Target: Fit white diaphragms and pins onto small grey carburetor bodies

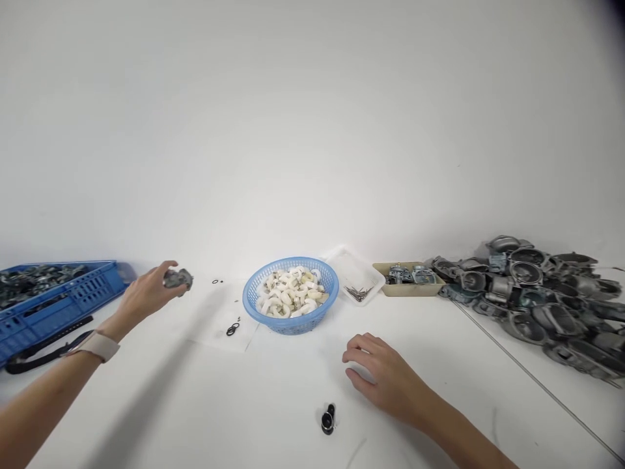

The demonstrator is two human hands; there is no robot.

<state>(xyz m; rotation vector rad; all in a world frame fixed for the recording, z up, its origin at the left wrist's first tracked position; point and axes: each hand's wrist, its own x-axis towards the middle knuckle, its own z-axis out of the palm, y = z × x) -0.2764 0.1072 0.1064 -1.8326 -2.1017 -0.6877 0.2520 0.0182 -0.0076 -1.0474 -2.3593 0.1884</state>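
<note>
- Black and glossy, a small ringed part [327, 420] lies alone on the white desk [273, 397], nearest the viewer.
- Just beyond it and to its right, the right hand [383, 378] hovers low, its forearm slanting in from the bottom edge. The wrist is nearly straight, the back of the hand faces up, and the fingers bend loosely toward the left, with a wide gap between thumb and forefinger.
- Farther out, the left arm stretches forward from the lower left corner, a pale wristband [100, 345] around its wrist. The left hand [146, 291] is above the desk, palm turned inward.
- Its fingers are narrowed on a grey metal part [178, 279], thumb beneath and fingertips over the top, so the piece is in the air between the blue crate [110, 283] and the blue basket [291, 326].
- Dark metal pieces [39, 283] fill the crate; black bands [49, 355] lie along its near side.
- Small black rings [233, 329] rest on a white sheet, short of the basket.
- White curved pieces [288, 296] are heaped inside the basket.
- Right of it, a white tray [342, 264] holds thin metal pins [359, 294], and a beige tray [415, 290] holds more metal parts.
- Grey metal housings [527, 299] are piled at the far right, before a plain white wall [312, 130].
</note>
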